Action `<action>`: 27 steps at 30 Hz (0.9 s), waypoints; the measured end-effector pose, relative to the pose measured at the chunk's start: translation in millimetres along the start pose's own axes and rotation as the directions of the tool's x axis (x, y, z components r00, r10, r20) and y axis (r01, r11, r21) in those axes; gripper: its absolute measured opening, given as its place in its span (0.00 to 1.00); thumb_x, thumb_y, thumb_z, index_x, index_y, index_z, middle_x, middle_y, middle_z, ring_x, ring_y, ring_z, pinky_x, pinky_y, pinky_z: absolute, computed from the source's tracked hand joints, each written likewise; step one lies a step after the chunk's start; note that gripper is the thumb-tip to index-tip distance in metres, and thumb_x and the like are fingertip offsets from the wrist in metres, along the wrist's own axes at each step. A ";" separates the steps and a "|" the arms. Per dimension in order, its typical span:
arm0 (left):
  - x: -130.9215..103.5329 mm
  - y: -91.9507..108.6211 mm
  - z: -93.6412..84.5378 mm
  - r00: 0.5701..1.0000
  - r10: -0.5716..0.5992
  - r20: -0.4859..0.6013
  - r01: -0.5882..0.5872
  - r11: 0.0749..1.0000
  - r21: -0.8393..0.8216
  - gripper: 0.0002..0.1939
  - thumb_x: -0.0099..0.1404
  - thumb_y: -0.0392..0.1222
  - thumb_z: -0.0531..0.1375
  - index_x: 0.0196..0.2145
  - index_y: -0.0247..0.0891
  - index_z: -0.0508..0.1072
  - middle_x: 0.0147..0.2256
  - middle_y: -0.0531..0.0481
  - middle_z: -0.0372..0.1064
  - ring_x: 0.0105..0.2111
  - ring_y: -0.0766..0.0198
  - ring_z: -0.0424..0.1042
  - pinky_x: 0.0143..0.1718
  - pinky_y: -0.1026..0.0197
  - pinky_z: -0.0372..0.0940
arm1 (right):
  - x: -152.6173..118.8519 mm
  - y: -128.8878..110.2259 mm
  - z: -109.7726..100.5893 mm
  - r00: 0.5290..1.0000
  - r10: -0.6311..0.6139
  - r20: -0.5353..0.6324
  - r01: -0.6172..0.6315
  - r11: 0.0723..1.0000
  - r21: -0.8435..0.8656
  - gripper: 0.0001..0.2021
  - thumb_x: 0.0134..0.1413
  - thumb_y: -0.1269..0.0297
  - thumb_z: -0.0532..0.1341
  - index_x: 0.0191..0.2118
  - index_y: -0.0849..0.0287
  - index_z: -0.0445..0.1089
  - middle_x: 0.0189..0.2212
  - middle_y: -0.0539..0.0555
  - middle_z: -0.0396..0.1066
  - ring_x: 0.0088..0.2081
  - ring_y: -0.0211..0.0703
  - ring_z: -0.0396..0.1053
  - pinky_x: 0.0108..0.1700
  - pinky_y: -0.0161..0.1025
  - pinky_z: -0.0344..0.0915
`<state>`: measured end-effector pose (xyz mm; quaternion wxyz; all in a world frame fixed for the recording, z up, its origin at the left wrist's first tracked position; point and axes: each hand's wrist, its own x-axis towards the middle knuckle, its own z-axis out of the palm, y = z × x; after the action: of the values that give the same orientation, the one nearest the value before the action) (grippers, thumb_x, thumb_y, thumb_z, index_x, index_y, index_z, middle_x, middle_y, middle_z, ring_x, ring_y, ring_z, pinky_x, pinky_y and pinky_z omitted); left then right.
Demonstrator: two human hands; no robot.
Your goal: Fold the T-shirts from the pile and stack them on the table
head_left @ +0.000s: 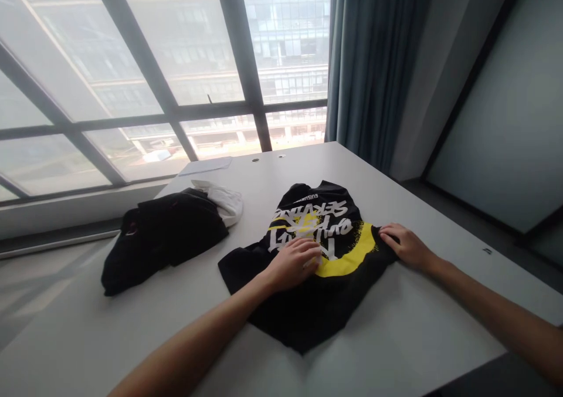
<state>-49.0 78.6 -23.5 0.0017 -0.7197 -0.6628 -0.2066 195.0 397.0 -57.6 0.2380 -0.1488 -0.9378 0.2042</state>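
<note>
A black T-shirt [308, 315] with white lettering and a yellow curved print lies spread on the white table, its sides folded or uneven. My left hand [297, 261] rests palm down on the middle of the T-shirt, fingers extended over the lettering and the yellow print. At the T-shirt's right edge is my right hand [405, 245], its fingers laid on the black fabric near the end of the yellow curve, the thumb a little apart. Neither hand shows fabric clearly pinched in it.
Left of the T-shirt, a pile of black clothing [167, 233] lies beside a white cloth [226, 202]. A paper sheet [206, 166] lies at the far left of the white table [440, 309]. Windows [185, 39] and a blue-grey curtain [373, 63] stand behind.
</note>
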 end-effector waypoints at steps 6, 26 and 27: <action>-1.8 -45.8 10.9 0.982 -0.184 0.032 0.179 0.977 0.116 0.24 0.74 0.49 0.55 0.65 0.46 0.66 0.67 0.45 0.59 0.69 0.48 0.52 0.70 0.38 0.45 | 21.8 -7.5 7.3 0.998 0.055 0.023 -0.047 0.966 -0.253 0.24 0.68 0.52 0.49 0.61 0.55 0.68 0.64 0.63 0.65 0.66 0.63 0.57 0.65 0.68 0.51; -8.6 -49.7 5.5 0.980 -0.189 0.069 0.187 0.982 0.025 0.25 0.74 0.48 0.57 0.66 0.44 0.67 0.68 0.43 0.57 0.70 0.48 0.52 0.71 0.38 0.42 | -2.1 -112.3 2.4 0.855 -0.390 0.341 0.322 0.916 0.240 0.12 0.71 0.62 0.52 0.40 0.58 0.71 0.33 0.55 0.73 0.35 0.44 0.68 0.42 0.42 0.65; -9.3 -48.4 3.5 0.983 -0.159 0.087 0.158 0.987 0.015 0.25 0.73 0.48 0.57 0.65 0.45 0.67 0.68 0.43 0.57 0.69 0.48 0.53 0.70 0.38 0.43 | 0.2 -116.1 -5.9 0.852 -0.346 0.394 0.245 0.927 0.285 0.13 0.71 0.60 0.52 0.39 0.58 0.71 0.32 0.54 0.73 0.34 0.43 0.68 0.39 0.40 0.65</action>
<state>-94.5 76.5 -42.6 -0.0411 -0.6731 -0.7182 -0.1717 176.7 297.6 -0.1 0.0654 0.0756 -0.9494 0.2977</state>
